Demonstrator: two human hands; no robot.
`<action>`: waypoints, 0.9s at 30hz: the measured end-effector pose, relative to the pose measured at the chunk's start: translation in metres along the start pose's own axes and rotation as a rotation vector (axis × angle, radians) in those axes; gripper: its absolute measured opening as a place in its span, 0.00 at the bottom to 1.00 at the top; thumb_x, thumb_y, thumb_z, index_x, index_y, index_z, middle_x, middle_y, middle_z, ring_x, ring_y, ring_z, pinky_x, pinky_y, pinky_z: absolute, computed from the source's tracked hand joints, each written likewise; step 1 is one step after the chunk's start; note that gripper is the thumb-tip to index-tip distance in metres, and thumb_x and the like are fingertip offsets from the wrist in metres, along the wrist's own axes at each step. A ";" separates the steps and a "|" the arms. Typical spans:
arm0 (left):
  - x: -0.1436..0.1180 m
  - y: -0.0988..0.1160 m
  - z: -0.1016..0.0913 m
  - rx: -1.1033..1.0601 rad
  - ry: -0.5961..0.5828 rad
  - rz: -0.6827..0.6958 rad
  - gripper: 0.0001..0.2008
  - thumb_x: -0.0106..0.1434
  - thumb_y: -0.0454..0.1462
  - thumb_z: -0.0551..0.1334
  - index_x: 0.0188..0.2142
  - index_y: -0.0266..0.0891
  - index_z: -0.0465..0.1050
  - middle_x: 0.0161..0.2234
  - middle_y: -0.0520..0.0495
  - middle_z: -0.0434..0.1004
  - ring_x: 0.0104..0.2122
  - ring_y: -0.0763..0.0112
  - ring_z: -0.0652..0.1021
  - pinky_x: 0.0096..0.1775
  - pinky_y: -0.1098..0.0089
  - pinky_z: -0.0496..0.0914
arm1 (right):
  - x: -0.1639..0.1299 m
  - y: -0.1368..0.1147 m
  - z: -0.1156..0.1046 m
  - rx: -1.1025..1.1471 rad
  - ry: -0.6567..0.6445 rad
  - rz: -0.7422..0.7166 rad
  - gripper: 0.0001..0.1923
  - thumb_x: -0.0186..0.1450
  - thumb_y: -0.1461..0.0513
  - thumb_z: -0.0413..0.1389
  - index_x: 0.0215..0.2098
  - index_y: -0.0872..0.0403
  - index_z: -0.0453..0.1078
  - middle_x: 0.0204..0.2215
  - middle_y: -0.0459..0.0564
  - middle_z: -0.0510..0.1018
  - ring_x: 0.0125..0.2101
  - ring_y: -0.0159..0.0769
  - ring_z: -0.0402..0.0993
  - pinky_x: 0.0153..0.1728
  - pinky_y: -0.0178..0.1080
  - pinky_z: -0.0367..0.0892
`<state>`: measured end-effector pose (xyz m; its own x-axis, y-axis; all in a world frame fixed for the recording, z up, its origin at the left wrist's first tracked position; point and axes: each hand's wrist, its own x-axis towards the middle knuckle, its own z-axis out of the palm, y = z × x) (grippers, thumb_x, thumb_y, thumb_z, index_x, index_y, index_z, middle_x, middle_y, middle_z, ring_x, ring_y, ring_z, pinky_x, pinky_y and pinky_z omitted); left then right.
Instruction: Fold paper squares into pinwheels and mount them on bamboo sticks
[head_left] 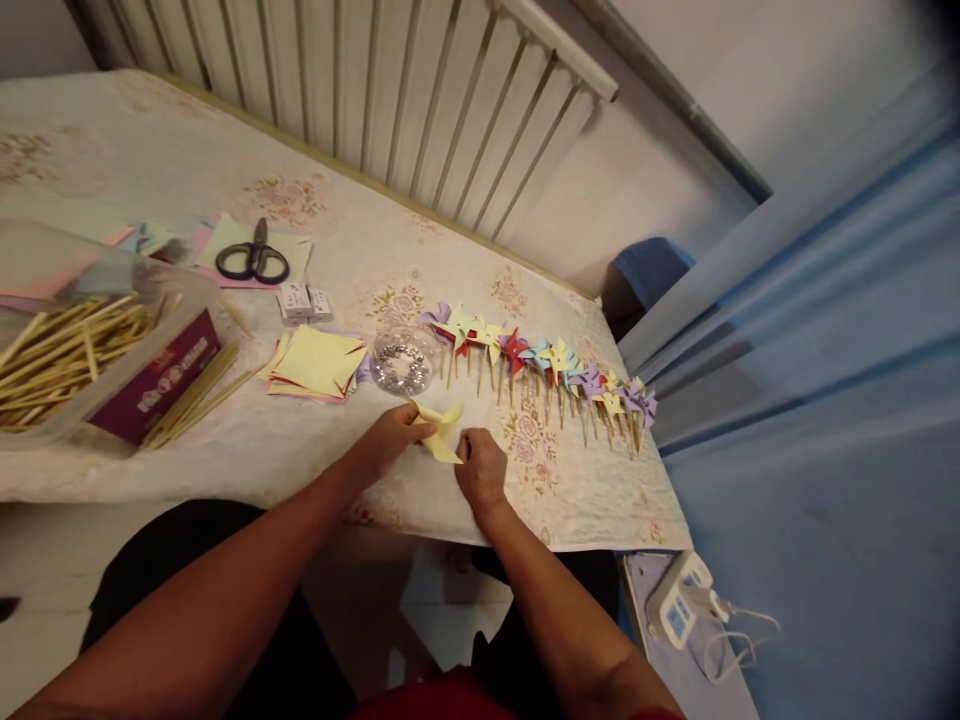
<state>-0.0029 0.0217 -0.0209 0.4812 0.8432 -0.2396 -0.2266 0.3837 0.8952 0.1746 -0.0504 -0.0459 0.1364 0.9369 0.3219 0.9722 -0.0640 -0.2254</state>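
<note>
My left hand (401,437) is closed on a yellow paper pinwheel (441,432), pinching its left side just above the table's near edge. The paper has separate pointed flaps, some of them curled. My right hand (482,467) is curled shut at the paper's right tip; its fingertips are turned away, so what they grip is hidden. Just beyond the hands sits a clear round dish (403,364) of small shiny metal pieces. To its left lies a stack of coloured paper squares (319,362), yellow on top.
Finished pinwheels on sticks (555,360) lie in a row at the right. Black-handled scissors (255,260) rest on more paper, near small white boxes (304,303). A plastic bin (202,290) holds many thin sticks at the left. A power strip (679,598) is at lower right.
</note>
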 end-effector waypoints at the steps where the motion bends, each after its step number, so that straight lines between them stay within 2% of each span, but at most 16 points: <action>1: -0.002 -0.001 -0.002 -0.029 -0.004 -0.015 0.17 0.47 0.40 0.71 0.35 0.35 0.75 0.31 0.50 0.80 0.30 0.69 0.76 0.36 0.69 0.68 | 0.000 0.000 0.000 -0.010 0.005 -0.003 0.10 0.67 0.67 0.49 0.33 0.53 0.71 0.30 0.48 0.74 0.32 0.34 0.67 0.32 0.35 0.54; 5: -0.016 -0.002 -0.010 -0.194 -0.017 -0.019 0.19 0.46 0.40 0.73 0.37 0.35 0.75 0.33 0.47 0.81 0.32 0.68 0.78 0.40 0.68 0.71 | 0.001 0.000 0.003 -0.033 0.018 -0.015 0.09 0.68 0.66 0.49 0.35 0.54 0.71 0.32 0.49 0.75 0.32 0.34 0.67 0.32 0.36 0.54; 9: -0.034 -0.005 -0.018 -0.295 0.020 0.024 0.16 0.47 0.39 0.72 0.35 0.38 0.75 0.31 0.48 0.80 0.32 0.66 0.80 0.39 0.67 0.73 | 0.001 0.000 0.005 -0.037 0.007 -0.002 0.09 0.69 0.65 0.49 0.35 0.53 0.70 0.33 0.49 0.75 0.32 0.34 0.67 0.31 0.36 0.53; 14: -0.050 -0.010 -0.023 -0.370 0.161 0.090 0.13 0.45 0.33 0.71 0.32 0.41 0.74 0.28 0.51 0.79 0.31 0.68 0.78 0.38 0.68 0.74 | 0.001 -0.001 0.006 -0.028 0.000 -0.007 0.08 0.70 0.65 0.49 0.35 0.53 0.70 0.33 0.49 0.74 0.32 0.34 0.67 0.31 0.36 0.52; 19: -0.053 -0.007 -0.022 -0.385 0.213 0.103 0.10 0.45 0.30 0.70 0.28 0.41 0.75 0.25 0.51 0.78 0.29 0.68 0.77 0.37 0.69 0.74 | 0.001 -0.001 0.006 -0.005 -0.029 0.001 0.08 0.69 0.65 0.49 0.35 0.53 0.69 0.34 0.50 0.75 0.33 0.35 0.67 0.32 0.36 0.53; 24: -0.049 -0.005 -0.022 -0.341 0.263 0.107 0.11 0.45 0.28 0.68 0.28 0.42 0.75 0.27 0.52 0.79 0.30 0.70 0.77 0.38 0.70 0.75 | 0.004 0.000 0.009 -0.001 -0.045 -0.021 0.07 0.69 0.65 0.50 0.36 0.53 0.69 0.35 0.50 0.75 0.35 0.37 0.69 0.33 0.37 0.56; 27: -0.046 -0.005 -0.024 -0.364 0.247 0.095 0.12 0.46 0.27 0.68 0.30 0.42 0.76 0.29 0.53 0.80 0.30 0.73 0.77 0.38 0.74 0.75 | 0.006 0.000 0.010 0.001 -0.052 -0.022 0.06 0.68 0.65 0.51 0.37 0.53 0.69 0.36 0.49 0.76 0.36 0.37 0.69 0.33 0.37 0.56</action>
<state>-0.0444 -0.0102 -0.0233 0.2372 0.9288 -0.2847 -0.5643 0.3703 0.7379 0.1735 -0.0419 -0.0531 0.1047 0.9547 0.2785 0.9746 -0.0427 -0.2200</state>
